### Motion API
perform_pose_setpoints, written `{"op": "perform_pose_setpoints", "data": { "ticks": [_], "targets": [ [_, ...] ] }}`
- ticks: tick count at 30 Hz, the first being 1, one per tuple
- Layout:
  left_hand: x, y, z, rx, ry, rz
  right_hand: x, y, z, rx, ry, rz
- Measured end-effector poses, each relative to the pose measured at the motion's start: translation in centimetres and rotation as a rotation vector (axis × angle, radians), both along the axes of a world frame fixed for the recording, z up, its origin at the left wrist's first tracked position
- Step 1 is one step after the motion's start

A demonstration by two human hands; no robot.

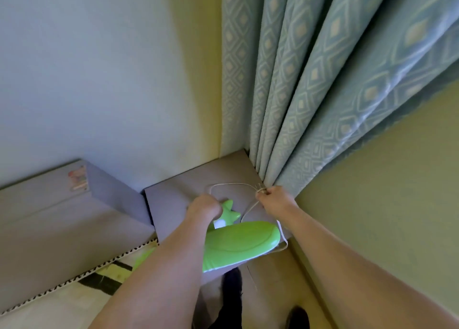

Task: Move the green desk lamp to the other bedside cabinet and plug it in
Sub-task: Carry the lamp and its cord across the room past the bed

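The green desk lamp (238,244) stands on the grey bedside cabinet (178,192), its long green head pointing right over the cabinet's front edge. My left hand (203,208) grips the lamp's green neck near the star-shaped part. My right hand (274,199) pinches the plug end of the thin white cord (231,185) at the cabinet's right edge, beside the curtain. The cord loops across the cabinet top and hangs past the lamp head on the right. No socket shows.
A blue patterned curtain (323,92) hangs down to the cabinet's back right corner. The grey padded headboard (49,204) and bed with a patterned cover (74,286) lie left. A yellow-green wall (385,192) closes the right side. My dark shoes (232,301) stand below.
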State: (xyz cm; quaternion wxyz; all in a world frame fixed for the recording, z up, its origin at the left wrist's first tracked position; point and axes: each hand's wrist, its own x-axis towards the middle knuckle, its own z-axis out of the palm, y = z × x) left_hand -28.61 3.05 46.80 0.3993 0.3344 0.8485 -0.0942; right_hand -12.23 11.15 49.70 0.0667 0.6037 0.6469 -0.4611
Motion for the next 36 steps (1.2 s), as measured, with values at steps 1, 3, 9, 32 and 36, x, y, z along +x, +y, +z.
{"op": "perform_pose_setpoints", "data": {
  "ticks": [1,3,9,32,36],
  "targets": [
    [0.4,-0.1,-0.1,0.004,0.002,-0.03,0.8,-0.1,0.0,-0.006,-0.009,-0.017],
    [1.8,-0.1,0.2,0.015,0.011,-0.117,3.1,-0.5,0.1,-0.014,-0.031,-0.069],
    [8.0,0.8,2.3,0.003,0.076,-0.467,11.6,-4.3,-0.4,-0.149,-0.117,-0.276],
    [62.1,-18.2,-0.1,-0.149,0.121,-1.716,55.6,-43.7,-4.5,-0.303,0.169,-1.483],
    [71.2,-25.8,-1.4,-0.11,0.076,-1.916,59.8,-53.3,-5.1,-0.197,0.278,-1.855]
  ]
}}
